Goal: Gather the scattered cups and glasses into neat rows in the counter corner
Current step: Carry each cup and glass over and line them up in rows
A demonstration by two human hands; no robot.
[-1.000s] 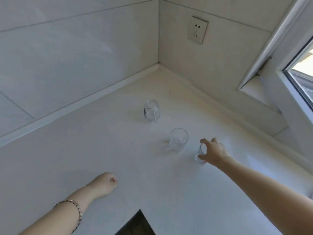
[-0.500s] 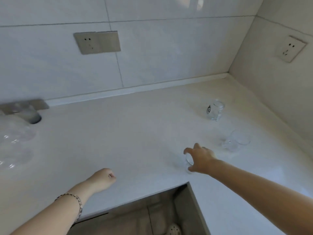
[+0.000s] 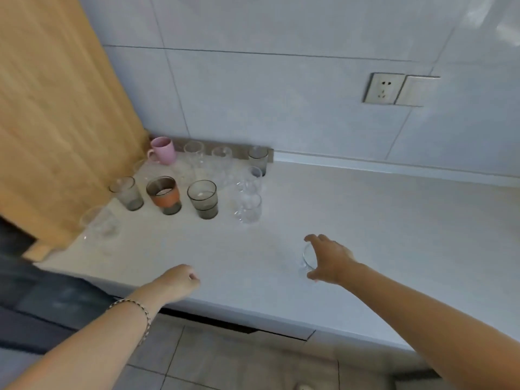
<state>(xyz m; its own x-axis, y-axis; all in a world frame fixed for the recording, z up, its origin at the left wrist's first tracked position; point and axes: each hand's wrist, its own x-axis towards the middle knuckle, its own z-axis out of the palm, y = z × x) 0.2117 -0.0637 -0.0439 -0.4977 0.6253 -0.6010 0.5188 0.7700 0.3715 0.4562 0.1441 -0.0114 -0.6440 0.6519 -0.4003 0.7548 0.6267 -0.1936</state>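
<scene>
Standing in rows at the far left corner of the pale table [image 3: 365,209], cups and glasses crowd against a wooden panel [image 3: 56,108]. A clear glass [image 3: 98,223] sits nearest the table's left edge, blurred and hard to make out. Behind it run three smoky tumblers: a plain grey glass [image 3: 126,193], an orange-banded glass [image 3: 164,195] and a darker grey tumbler [image 3: 203,199]. A pink mug [image 3: 163,150] stands deepest in the corner, with clear glasses beside it along the wall and a small clear glass [image 3: 249,207] at the group's right end.

Nearer the front edge, the left hand [image 3: 180,280] is curled into a loose fist, holding nothing, just above the table. Open surface lies between it and the rows. Farther right, the right hand [image 3: 329,260] is wrapped around a short clear glass [image 3: 308,256], well apart from the group and close to the front edge. Bare table stretches away to the right, below a wall socket [image 3: 384,88].
</scene>
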